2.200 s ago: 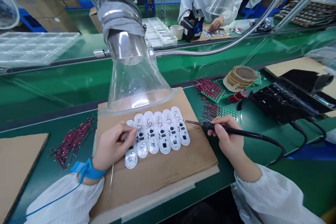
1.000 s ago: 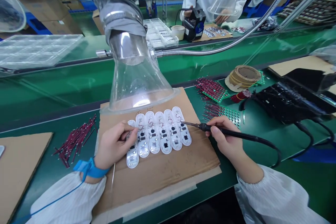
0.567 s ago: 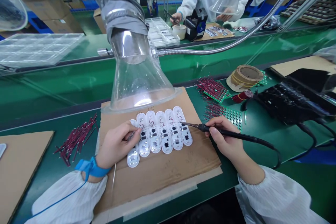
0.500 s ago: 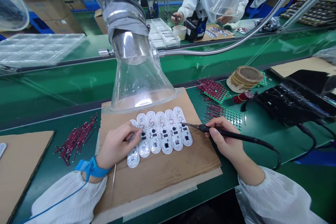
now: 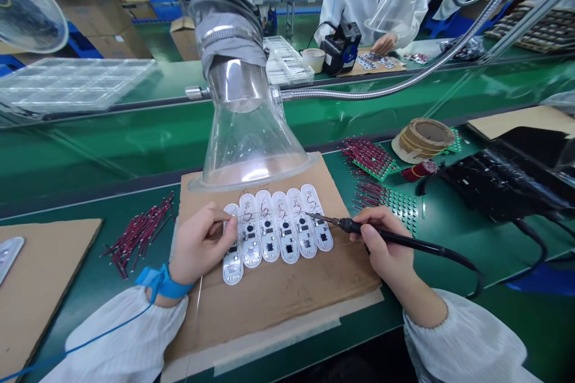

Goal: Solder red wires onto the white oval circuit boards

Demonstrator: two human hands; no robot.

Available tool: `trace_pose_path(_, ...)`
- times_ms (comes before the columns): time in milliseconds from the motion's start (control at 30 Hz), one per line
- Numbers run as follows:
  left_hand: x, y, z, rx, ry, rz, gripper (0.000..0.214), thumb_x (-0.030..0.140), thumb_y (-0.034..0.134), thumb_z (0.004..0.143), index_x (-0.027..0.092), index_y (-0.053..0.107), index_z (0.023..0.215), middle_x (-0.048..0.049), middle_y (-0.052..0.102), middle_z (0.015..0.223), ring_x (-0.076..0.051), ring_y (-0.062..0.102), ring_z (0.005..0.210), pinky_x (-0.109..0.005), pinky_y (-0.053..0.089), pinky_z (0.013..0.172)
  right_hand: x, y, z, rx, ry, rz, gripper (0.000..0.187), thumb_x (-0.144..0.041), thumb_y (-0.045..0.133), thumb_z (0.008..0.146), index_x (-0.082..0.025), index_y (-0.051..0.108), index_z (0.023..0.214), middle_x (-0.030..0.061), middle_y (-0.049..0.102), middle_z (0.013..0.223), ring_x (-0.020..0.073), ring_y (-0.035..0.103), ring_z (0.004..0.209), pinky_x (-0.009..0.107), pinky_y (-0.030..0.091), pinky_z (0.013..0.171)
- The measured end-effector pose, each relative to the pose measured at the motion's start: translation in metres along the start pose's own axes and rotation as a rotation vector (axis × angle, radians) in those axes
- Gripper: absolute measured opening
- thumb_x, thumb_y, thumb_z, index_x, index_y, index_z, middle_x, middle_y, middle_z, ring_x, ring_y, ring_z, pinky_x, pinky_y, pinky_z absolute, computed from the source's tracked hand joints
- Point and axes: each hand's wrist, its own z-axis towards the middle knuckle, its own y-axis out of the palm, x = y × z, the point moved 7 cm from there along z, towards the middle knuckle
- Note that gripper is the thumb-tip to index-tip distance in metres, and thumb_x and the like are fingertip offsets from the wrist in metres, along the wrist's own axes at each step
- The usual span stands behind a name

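My right hand (image 5: 386, 245) is wrapped round the handle of a soldering iron (image 5: 354, 226), whose tip is over the upper part of the white boards toward the right of the row. Several long, rounded white circuit boards (image 5: 286, 245) lie side by side, with black chips and short red wires on them. My left hand (image 5: 202, 242), a blue strap (image 5: 164, 284) round its wrist, pinches a thin strand of solder wire (image 5: 269, 213) stretching toward the iron's tip. Its trailing part hangs below the wrist. The fingers partly cover the leftmost board (image 5: 232, 263).
The boards rest on cardboard (image 5: 287, 305). A clear fume hood (image 5: 256, 137) hangs above it. Red wires (image 5: 139, 233) lie left; wired green boards (image 5: 371, 158), a brown roll (image 5: 422, 137) and a black object (image 5: 503, 173) stand right. A co-worker (image 5: 359, 0) sits opposite.
My left hand has shifted slightly left and up from the boards, so the stretched solder strand now shows. The iron's tip has moved a little left along the row. The view has shifted slightly.
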Motion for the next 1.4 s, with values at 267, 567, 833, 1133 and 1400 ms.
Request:
trace_pose_path(267, 0.002, 0.002, 0.001, -0.014, 0.031, 0.007, 0.015, 0.013, 0.065, 0.101, 0.021, 0.063, 0.088, 0.0083, 0.04, 0.067, -0.01, 0.04, 0.053, -0.025, 0.031, 0.052, 0.006, 0.003, 0.0, -0.086, -0.033, -0.078, 0.025, -0.049, 0.069, 0.109, -0.026, 0.072, 0.103, 0.0016, 0.072, 0.077, 0.0182, 0.07, 0.061, 0.029, 0.06, 0.057)
trace_pose_path(567, 0.002, -0.001, -0.002, -0.01, 0.041, -0.018, 0.014, 0.012, 0.066, 0.101, 0.021, 0.064, 0.09, 0.0086, 0.041, 0.067, -0.01, 0.04, 0.053, -0.025, 0.031, 0.052, 0.007, 0.005, -0.002, -0.112, -0.071, -0.085, 0.013, -0.039, 0.068, 0.111, -0.027, 0.071, 0.108, 0.0004, 0.073, 0.081, 0.0164, 0.072, 0.063, 0.026, 0.059, 0.06)
trace_pose_path(833, 0.004, 0.003, -0.001, -0.037, 0.066, 0.006, 0.014, 0.013, 0.065, 0.102, 0.02, 0.063, 0.09, 0.0085, 0.043, 0.067, -0.009, 0.04, 0.053, -0.025, 0.031, 0.051, 0.004, 0.008, 0.0, -0.144, -0.093, -0.09, 0.011, -0.038, 0.066, 0.113, -0.028, 0.069, 0.109, -0.0011, 0.072, 0.08, 0.0154, 0.071, 0.063, 0.024, 0.058, 0.06)
trace_pose_path(1133, 0.006, 0.003, 0.001, -0.023, 0.073, -0.019, 0.017, 0.01, 0.064, 0.102, 0.021, 0.061, 0.091, 0.0083, 0.04, 0.069, -0.009, 0.039, 0.054, -0.025, 0.031, 0.053, -0.001, 0.005, 0.001, -0.092, -0.098, -0.048, 0.015, -0.04, 0.067, 0.112, -0.026, 0.071, 0.107, -0.0003, 0.073, 0.08, 0.0145, 0.072, 0.064, 0.023, 0.057, 0.059)
trace_pose_path(1400, 0.002, 0.0, 0.0, 0.007, 0.063, -0.025, 0.018, 0.009, 0.064, 0.102, 0.021, 0.059, 0.089, 0.0078, 0.042, 0.069, -0.01, 0.039, 0.055, -0.026, 0.03, 0.053, -0.006, 0.013, 0.002, -0.128, -0.107, -0.019, 0.016, -0.04, 0.066, 0.113, -0.026, 0.069, 0.107, -0.0009, 0.074, 0.082, 0.0125, 0.073, 0.065, 0.019, 0.058, 0.061)
